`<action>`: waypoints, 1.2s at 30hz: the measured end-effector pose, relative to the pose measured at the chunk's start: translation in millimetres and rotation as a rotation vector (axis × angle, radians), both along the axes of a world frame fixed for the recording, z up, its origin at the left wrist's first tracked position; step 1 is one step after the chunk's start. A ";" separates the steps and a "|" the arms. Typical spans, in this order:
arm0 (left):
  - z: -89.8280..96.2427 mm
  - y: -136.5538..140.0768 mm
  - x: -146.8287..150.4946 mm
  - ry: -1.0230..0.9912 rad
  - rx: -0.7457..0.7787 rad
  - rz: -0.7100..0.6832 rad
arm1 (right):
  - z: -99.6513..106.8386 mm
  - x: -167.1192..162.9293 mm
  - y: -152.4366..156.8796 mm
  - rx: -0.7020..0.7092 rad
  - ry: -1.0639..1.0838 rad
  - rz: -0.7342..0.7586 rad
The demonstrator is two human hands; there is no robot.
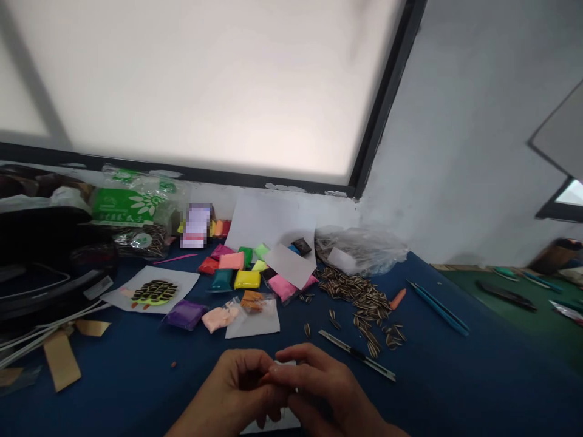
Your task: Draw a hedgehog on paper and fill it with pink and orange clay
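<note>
My left hand [239, 388] and my right hand [334, 391] meet at the front of the table, fingertips pressed together. Between them is something small, largely covered by the fingers; its kind cannot be made out. Under both hands lies a white sheet of paper [271, 425], mostly hidden. Just beyond my right hand is a utility knife [357, 355] with its blade end pointing away to the left. Packets of colored modeling clay [247, 280] and a heap of striped sunflower seeds [359, 294] spread out past the hands.
On the left, a paper [182, 279] bears a clay piece covered with seeds [156, 293]. Blue tweezers [439, 308] and an orange stick [398, 298] lie right. A green seed bag [127, 206], a phone [197, 224] and a plastic bag [364, 249] stand along the wall.
</note>
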State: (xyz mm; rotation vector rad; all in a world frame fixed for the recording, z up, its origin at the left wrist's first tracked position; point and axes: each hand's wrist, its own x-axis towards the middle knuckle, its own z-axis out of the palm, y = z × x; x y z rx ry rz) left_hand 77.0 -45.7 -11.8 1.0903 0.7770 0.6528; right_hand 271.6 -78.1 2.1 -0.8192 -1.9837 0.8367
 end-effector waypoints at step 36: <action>-7.4 -4.2 0.0 -0.103 0.096 0.022 | 5.7 1.3 -0.3 -0.244 -0.027 -0.242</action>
